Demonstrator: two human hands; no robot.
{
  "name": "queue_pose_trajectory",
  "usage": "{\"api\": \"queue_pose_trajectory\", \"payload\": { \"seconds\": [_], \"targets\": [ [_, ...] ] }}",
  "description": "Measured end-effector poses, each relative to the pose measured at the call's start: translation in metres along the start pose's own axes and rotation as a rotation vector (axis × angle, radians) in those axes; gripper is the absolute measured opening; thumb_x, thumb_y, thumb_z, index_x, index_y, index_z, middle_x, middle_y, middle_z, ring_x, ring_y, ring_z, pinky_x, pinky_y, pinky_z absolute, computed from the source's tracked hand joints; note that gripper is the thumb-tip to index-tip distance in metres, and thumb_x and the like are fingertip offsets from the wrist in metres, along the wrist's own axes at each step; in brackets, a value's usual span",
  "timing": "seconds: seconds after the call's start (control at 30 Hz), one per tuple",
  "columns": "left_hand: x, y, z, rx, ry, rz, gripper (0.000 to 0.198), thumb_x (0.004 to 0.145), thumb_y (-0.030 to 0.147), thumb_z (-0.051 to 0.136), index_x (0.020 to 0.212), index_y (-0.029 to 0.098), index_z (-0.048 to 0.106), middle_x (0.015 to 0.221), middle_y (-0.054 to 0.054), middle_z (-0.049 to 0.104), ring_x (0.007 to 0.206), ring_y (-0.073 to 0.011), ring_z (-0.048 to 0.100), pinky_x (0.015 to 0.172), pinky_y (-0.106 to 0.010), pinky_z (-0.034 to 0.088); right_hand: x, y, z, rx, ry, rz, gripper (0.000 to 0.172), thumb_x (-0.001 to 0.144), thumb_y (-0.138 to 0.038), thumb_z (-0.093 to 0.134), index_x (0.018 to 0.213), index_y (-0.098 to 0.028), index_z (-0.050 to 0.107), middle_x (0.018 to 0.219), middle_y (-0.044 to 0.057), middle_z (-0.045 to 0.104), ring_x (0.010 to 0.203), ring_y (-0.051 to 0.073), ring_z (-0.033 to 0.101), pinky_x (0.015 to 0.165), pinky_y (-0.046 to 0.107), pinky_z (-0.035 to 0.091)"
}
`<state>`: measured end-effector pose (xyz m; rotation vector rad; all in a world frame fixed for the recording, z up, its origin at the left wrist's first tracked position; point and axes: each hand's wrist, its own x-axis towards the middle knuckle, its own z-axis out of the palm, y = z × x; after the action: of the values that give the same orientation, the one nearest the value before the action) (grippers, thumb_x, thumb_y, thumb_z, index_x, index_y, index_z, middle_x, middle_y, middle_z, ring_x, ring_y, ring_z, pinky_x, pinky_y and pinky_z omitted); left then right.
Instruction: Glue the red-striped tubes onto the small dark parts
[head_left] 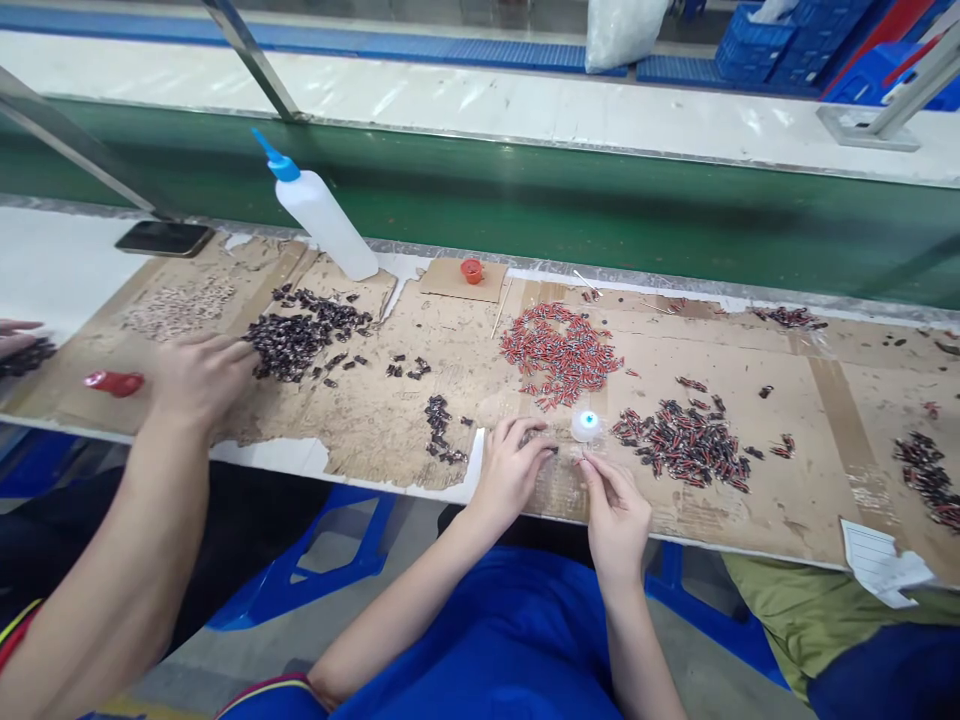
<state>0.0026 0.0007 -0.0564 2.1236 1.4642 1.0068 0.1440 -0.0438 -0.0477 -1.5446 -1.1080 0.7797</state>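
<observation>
My left hand (514, 468) rests at the cardboard's near edge, its fingers curled around a small black part (553, 451) at their tips. Across a narrow gap, my right hand (619, 505) pinches something tiny between thumb and forefinger; its kind is too small to make out. Just beyond my fingertips stands a small white round container (586, 425) with a blue spot on top. A pile of small red parts (559, 350) lies behind it. To the right of my right hand is a heap of red-and-black parts (686, 443). Loose black parts (442, 430) lie left of my left hand.
A co-worker's hand (202, 375) is at the left, near a black-part pile (292, 340) and a red tube-like object (114, 383). A white squeeze bottle (328, 222) leans behind. A red cap (472, 270), cotton swab (587, 283) and phone (165, 238) lie along the back.
</observation>
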Motion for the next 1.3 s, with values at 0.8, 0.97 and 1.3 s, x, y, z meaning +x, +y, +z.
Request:
{"api": "queue_pose_trajectory", "payload": {
  "seconds": [0.8, 0.97, 1.3],
  "targets": [
    [-0.007, 0.019, -0.023, -0.522, 0.000, -0.035, 0.011, 0.086, 0.015, 0.063, 0.088, 0.021, 0.072, 0.079, -0.004, 0.074, 0.079, -0.0174, 0.062, 0.073, -0.030, 0.051, -0.001, -0.021, 0.013, 0.396, -0.046, 0.309, 0.023, 0.062, -0.038, 0.081, 0.069, -0.019, 0.073, 0.070, 0.004, 0.074, 0.064, 0.017, 0.068, 0.062, 0.031, 0.060],
    [-0.010, 0.023, -0.024, -0.740, -0.060, -0.249, 0.008, 0.083, 0.022, 0.068, 0.086, 0.021, 0.075, 0.081, -0.005, 0.074, 0.083, -0.0175, 0.065, 0.075, -0.029, 0.054, -0.004, -0.019, 0.011, 0.404, 0.040, 0.254, 0.017, 0.060, -0.032, 0.083, 0.066, -0.019, 0.074, 0.068, 0.004, 0.074, 0.065, 0.019, 0.070, 0.067, 0.033, 0.060],
    [-0.009, 0.029, -0.028, -0.729, -0.087, -0.416, 0.008, 0.078, 0.021, 0.069, 0.081, 0.019, 0.076, 0.084, -0.006, 0.073, 0.083, -0.0180, 0.068, 0.079, -0.031, 0.057, -0.006, -0.023, 0.009, 0.257, 0.009, -0.003, 0.007, 0.073, -0.027, 0.073, 0.070, -0.020, 0.073, 0.071, 0.005, 0.072, 0.068, 0.019, 0.068, 0.065, 0.033, 0.059]
  ]
}}
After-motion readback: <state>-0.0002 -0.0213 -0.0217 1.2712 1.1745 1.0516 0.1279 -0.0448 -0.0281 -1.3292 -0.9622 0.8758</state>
